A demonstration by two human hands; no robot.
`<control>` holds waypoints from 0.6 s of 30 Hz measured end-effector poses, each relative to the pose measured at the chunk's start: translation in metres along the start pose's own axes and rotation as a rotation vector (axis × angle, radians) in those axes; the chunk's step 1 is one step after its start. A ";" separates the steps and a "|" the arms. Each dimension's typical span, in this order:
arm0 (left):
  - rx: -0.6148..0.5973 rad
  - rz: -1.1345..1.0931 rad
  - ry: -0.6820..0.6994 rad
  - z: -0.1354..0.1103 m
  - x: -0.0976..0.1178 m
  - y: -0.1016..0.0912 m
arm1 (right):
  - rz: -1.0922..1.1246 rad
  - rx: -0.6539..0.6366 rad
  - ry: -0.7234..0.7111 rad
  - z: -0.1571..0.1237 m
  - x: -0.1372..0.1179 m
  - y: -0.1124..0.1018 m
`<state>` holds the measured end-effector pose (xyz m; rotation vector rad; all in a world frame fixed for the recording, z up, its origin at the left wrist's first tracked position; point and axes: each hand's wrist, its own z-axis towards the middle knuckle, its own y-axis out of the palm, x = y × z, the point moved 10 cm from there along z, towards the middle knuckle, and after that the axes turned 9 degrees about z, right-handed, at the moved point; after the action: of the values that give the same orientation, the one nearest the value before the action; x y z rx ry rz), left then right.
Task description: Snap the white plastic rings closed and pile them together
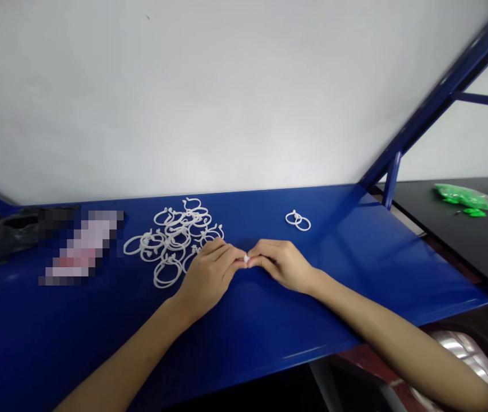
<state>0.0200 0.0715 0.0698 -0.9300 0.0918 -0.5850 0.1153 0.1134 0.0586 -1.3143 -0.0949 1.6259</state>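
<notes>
Over the middle of the blue shelf, my left hand (pixel 213 268) and my right hand (pixel 285 264) meet fingertip to fingertip. Both are closed in a pinch on a white plastic ring (pixel 246 259), of which only a small white end shows; the fingers cover the rest. Just left of my left hand lies a loose pile of white plastic curtain rings (pixel 175 237), some with their ends apart. Two more white rings (pixel 298 221) lie overlapping beyond my right hand, towards the back right.
The blue metal shelf (pixel 252 349) backs onto a pale wall (pixel 209 103). A black plastic bag (pixel 3 237) and a blurred-out pinkish item (pixel 84 246) lie at left. A blue frame post (pixel 432 100) rises at right; beyond it, a green packet (pixel 467 197) rests on a black table (pixel 462 240).
</notes>
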 end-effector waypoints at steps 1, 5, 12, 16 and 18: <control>-0.009 0.029 -0.017 0.001 -0.003 0.000 | -0.031 0.024 0.021 0.001 0.003 -0.004; -0.024 0.248 -0.128 0.002 -0.027 -0.003 | -0.274 0.124 0.157 0.003 0.027 -0.031; -0.146 0.581 -0.330 -0.011 -0.083 -0.001 | -0.701 0.346 0.585 -0.019 0.076 -0.119; -0.139 0.567 -0.324 -0.013 -0.089 -0.003 | -0.745 0.367 0.725 -0.030 0.089 -0.136; -0.097 0.553 -0.315 -0.011 -0.086 -0.009 | -0.786 0.360 0.776 -0.032 0.092 -0.138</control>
<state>-0.0598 0.1037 0.0552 -1.0269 0.0892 0.0802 0.2358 0.2314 0.0645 -1.3021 0.1371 0.3977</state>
